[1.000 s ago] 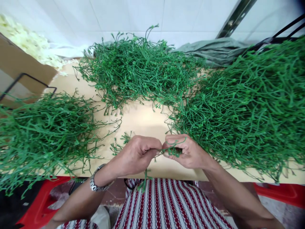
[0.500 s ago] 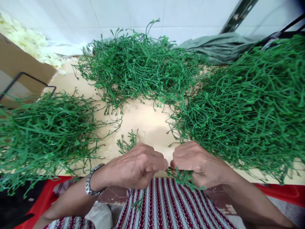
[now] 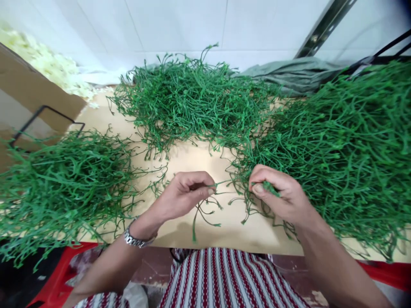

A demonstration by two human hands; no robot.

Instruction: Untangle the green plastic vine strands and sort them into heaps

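both hands have lifted from the lap edge onto the table (image 3: 205, 158). left hand (image 3: 183, 194) pinches a green plastic stem (image 3: 205, 209) trailing toward the body; right hand (image 3: 282, 196), beside it, clasps a sprig (image 3: 268, 187) at the right pile (image 3: 337, 149).

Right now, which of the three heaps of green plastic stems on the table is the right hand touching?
The large heap of green plastic stems on the right: the right hand pinches stems at its edge, while the other two heaps lie apart.
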